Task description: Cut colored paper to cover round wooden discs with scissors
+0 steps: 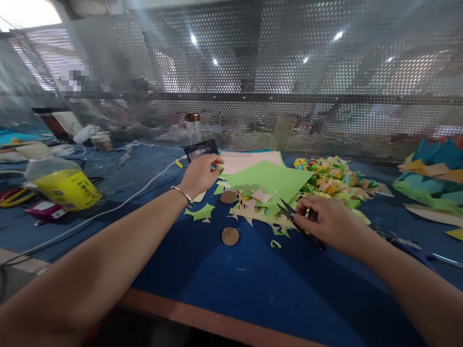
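My right hand (320, 217) is closed around dark-handled scissors (288, 210), their blades slightly apart and pointing left over paper scraps. A green paper sheet (269, 176) lies just beyond, partly over a pale pink sheet (249, 161). Near the left edge of these sheets is my left hand (200, 176), its fingers curled together; what they hold, if anything, is hidden. Right behind it leans a phone (202, 148) showing a timer. Two brown discs, one nearer me (230, 236) and one among the scraps (228, 197), lie between my hands. A green offcut (202, 212) rests below my left wrist.
A heap of folded paper flowers (333, 178) sits at the right, with layered coloured paper (434, 178) farther right. A yellow-labelled bottle (65, 185) and a white cable (133, 195) occupy the left. A lidded jar (193, 127) stands before the perforated metal screen (231, 72).
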The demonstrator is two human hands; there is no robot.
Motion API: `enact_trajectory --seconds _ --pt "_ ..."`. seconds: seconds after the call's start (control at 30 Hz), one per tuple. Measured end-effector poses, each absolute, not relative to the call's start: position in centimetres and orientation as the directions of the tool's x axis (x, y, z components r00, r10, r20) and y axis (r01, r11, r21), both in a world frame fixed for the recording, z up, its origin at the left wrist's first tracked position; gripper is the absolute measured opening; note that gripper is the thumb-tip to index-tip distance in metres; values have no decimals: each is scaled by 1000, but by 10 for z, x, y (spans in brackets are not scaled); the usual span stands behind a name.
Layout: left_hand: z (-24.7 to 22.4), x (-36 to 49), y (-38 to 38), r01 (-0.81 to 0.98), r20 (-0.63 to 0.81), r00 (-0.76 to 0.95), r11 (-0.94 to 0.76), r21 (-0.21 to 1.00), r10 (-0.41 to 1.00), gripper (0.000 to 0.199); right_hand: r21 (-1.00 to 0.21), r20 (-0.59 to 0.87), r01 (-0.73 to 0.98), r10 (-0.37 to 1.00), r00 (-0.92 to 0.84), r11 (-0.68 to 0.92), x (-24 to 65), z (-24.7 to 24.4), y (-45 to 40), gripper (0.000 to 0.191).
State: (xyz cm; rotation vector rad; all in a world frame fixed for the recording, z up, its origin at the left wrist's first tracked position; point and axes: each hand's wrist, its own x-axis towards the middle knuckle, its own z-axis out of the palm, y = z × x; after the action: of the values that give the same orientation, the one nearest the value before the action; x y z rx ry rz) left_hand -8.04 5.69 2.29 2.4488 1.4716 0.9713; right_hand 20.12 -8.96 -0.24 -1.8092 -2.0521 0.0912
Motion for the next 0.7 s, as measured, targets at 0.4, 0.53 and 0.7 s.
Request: enact_trajectory --seconds 0.4,0.53,0.7 --pt "7 -15 -35 196 175 577 -343 919 798 13 -428 336 860 932 -136 279 188 2 -97 36" --pt "2 -13 -40 173 306 594 -490 855 744 10 -524 361 779 918 -163 344 175 8 -104 32" --pt "1 -10 -41 129 312 591 -470 873 743 11 -579 339 729 921 -192 366 170 8 -105 28"
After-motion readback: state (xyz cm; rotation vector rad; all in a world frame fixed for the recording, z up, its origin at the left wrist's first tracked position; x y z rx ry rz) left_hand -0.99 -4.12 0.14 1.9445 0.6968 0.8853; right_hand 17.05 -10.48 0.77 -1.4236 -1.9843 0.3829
